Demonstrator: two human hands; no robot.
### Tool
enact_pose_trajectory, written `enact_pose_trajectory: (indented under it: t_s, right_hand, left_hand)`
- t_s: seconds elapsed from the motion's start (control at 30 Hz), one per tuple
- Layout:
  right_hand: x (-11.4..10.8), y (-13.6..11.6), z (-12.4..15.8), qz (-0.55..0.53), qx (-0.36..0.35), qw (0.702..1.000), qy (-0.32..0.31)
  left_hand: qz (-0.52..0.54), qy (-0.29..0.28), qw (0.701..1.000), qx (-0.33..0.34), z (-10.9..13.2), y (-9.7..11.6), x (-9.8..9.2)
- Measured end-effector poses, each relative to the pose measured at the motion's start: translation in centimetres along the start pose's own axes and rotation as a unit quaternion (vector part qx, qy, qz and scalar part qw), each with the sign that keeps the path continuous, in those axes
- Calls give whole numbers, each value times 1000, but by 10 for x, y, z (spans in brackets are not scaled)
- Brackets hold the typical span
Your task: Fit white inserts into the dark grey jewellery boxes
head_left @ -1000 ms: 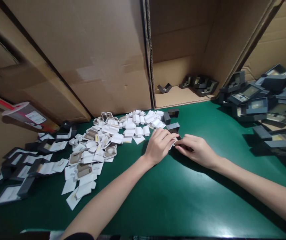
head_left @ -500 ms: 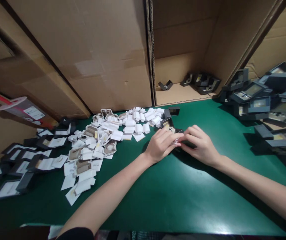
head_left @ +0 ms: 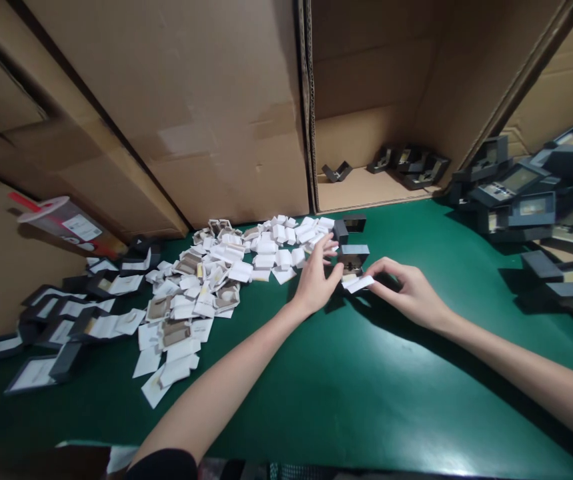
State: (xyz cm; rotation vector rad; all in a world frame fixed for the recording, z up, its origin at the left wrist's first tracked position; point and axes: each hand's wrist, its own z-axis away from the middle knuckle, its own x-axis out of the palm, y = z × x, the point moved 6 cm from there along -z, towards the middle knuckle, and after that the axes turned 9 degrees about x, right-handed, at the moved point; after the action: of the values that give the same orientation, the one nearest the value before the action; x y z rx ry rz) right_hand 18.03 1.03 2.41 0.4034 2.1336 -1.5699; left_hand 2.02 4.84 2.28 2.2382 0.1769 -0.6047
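Observation:
My right hand (head_left: 411,290) pinches a small folded white card piece (head_left: 359,284) between thumb and fingertips. The card is at the front of a small dark hinged box (head_left: 354,252), which stands with its lid up. Left of this box, my left hand (head_left: 316,277) is open, fingers spread, its thumb close to the box's side; whether it touches cannot be told. Just behind stands another dark open box (head_left: 353,223). A heap of white folded card pieces (head_left: 226,252) lies beyond my left hand.
Dark boxes with white inserts (head_left: 61,310) lie at the left, near a lidded cup with a red straw (head_left: 73,227). More open dark boxes (head_left: 526,207) are piled at the right. A cardboard carton (head_left: 366,190) at the back holds several boxes. The tabletop (head_left: 366,400) is green.
My hands, together over the box before, have moved apart. My left hand has opened and shifted left. The white card piece now shows in my right hand, and the box is uncovered.

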Motion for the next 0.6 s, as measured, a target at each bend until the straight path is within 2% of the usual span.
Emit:
enact_pose_trajectory:
  t_s: [0.07, 0.17, 0.33, 0.6]
  right_hand:
    - [-2, 1, -1, -16, 6, 1000, 18]
    - [-7, 6, -3, -46, 30, 997, 55]
    - [-3, 20, -3, -120, 139, 983, 25]
    - [0, 20, -2, -146, 147, 978, 42]
  left_hand:
    - [1, -42, 999, -22, 0, -2, 4]
    - [-27, -69, 997, -33, 0, 0, 4]
    - [-1, -81, 996, -34, 0, 1, 7]
    - [10, -77, 996, -45, -2, -2, 9]
